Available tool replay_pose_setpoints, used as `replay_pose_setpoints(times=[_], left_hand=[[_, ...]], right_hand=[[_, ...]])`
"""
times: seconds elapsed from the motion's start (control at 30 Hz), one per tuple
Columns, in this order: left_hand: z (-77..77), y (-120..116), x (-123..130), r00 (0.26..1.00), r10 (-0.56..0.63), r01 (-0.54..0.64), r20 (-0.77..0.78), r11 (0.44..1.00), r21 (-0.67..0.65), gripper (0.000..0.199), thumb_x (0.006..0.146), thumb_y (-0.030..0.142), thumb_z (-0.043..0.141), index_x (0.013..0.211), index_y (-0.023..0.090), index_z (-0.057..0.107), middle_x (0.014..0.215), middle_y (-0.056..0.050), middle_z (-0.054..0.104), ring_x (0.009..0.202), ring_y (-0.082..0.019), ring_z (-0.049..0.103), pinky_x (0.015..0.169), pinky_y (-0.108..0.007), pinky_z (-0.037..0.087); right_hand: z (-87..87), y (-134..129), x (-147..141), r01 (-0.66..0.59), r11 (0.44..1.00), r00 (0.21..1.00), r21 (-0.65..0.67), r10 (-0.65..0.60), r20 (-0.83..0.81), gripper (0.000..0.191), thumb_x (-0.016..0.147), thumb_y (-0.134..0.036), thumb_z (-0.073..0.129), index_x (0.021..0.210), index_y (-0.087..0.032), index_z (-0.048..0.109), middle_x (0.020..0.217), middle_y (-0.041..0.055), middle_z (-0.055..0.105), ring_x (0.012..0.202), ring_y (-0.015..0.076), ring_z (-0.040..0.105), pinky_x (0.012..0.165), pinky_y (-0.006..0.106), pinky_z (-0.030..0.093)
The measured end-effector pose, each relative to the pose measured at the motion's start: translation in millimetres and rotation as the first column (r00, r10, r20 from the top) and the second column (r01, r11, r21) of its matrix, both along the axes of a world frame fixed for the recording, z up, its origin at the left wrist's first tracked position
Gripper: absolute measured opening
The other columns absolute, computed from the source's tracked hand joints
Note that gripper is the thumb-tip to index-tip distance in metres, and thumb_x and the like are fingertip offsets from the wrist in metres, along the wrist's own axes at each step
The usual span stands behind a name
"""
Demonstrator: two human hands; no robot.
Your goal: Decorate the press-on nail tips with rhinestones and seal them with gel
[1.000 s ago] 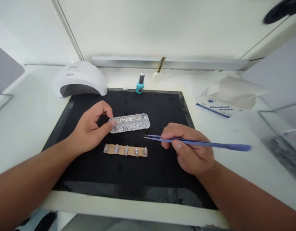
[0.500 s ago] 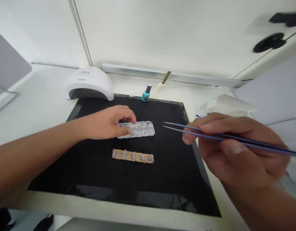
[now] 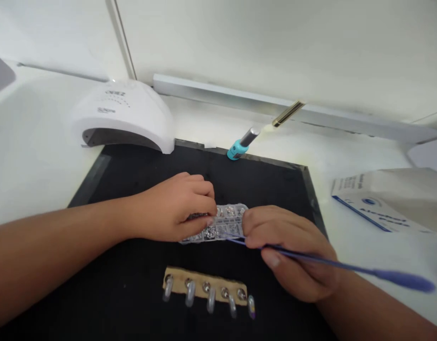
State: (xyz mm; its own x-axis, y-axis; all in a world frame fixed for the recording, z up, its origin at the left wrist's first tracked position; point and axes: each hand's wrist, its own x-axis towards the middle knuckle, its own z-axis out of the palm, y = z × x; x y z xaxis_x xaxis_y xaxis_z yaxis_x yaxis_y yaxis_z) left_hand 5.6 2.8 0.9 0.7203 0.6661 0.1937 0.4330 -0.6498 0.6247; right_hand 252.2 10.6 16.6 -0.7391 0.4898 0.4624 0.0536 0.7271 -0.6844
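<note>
Left hand is pinching a clear oblong plastic case; right hand, gripping slim blue metal tweezers, is risking spill-causing nudges.

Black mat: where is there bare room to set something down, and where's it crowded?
Bare: behind the left hand, toward the white lamp and turquoise bottle; also left of the nail strip, below the left forearm, bar a speck. Crowded: the middle, where both hands, tweezers and clear case meet.
</note>
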Motion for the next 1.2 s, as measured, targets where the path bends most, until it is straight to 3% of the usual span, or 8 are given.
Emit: replay_pose_setpoints(times=[0.17, 0.33, 0.53, 0.73, 1.2], left_hand=[[3.2, -1, 2, 1.0, 0.018, -0.017, -0.017, 1.0, 0.01, 0.018, 0.094, 0.019, 0.05, 0.087, 0.017, 0.067, 0.093, -0.002, 0.061, 0.083, -0.016, 0.052, 0.078, -0.035, 0.037], [6.0, -1, 1, 0.997, 0.035, -0.031, 0.062, 0.998, -0.056, 0.019, 0.091, 0.017, 0.053, 0.08, 0.018, 0.068, 0.088, -0.001, 0.061, 0.079, -0.015, 0.052, 0.073, -0.034, 0.035], [7.2, 1, 0, 0.994, 0.055, -0.044, 0.094, 0.992, -0.117, 0.018, 0.09, 0.013, 0.053, 0.09, 0.021, 0.068, 0.09, -0.001, 0.063, 0.08, -0.016, 0.055, 0.073, -0.033, 0.037], [6.9, 1, 0, 0.995, 0.066, -0.056, 0.079, 0.991, -0.125, 0.018, 0.09, 0.015, 0.054, 0.081, 0.022, 0.067, 0.088, 0.0, 0.063, 0.079, -0.015, 0.055, 0.071, -0.032, 0.037], [6.2, 1, 1, 0.996, 0.065, -0.06, 0.054, 0.994, -0.088, 0.021, 0.092, 0.017, 0.052, 0.081, 0.023, 0.069, 0.088, -0.001, 0.062, 0.077, -0.016, 0.055, 0.067, -0.034, 0.037]], right_hand=[[6.5, -3, -6, -0.05, 0.998, 0.985, 0.043, 0.042, 0.166, 0.015, 0.085, -0.012, 0.051, 0.096, -0.02, 0.057, 0.076, 0.0054, 0.067, 0.072, 0.0186, 0.066, 0.071, 0.035, 0.057], [-6.5, -9, -12, 0.009, 0.998, 0.999, 0.068, -0.012, 0.031, 0.011, 0.089, -0.017, 0.049, 0.094, -0.018, 0.058, 0.072, 0.0053, 0.065, 0.069, 0.0181, 0.066, 0.066, 0.033, 0.057], [-8.3, -18, -14, 0.118, 0.992, 0.99, 0.041, -0.121, 0.078, 0.011, 0.091, -0.021, 0.05, 0.091, -0.021, 0.061, 0.074, 0.0065, 0.067, 0.068, 0.0202, 0.067, 0.064, 0.034, 0.059], [-8.6, -28, -17, 0.256, 0.966, 0.963, 0.037, -0.258, 0.072, 0.016, 0.093, -0.026, 0.049, 0.089, -0.023, 0.064, 0.076, 0.0072, 0.067, 0.07, 0.0216, 0.067, 0.069, 0.036, 0.062], [-7.9, -27, -14, 0.238, 0.971, 0.966, 0.011, -0.238, 0.1, 0.016, 0.094, -0.028, 0.05, 0.091, -0.022, 0.065, 0.078, 0.0071, 0.068, 0.071, 0.0211, 0.068, 0.071, 0.035, 0.063]])
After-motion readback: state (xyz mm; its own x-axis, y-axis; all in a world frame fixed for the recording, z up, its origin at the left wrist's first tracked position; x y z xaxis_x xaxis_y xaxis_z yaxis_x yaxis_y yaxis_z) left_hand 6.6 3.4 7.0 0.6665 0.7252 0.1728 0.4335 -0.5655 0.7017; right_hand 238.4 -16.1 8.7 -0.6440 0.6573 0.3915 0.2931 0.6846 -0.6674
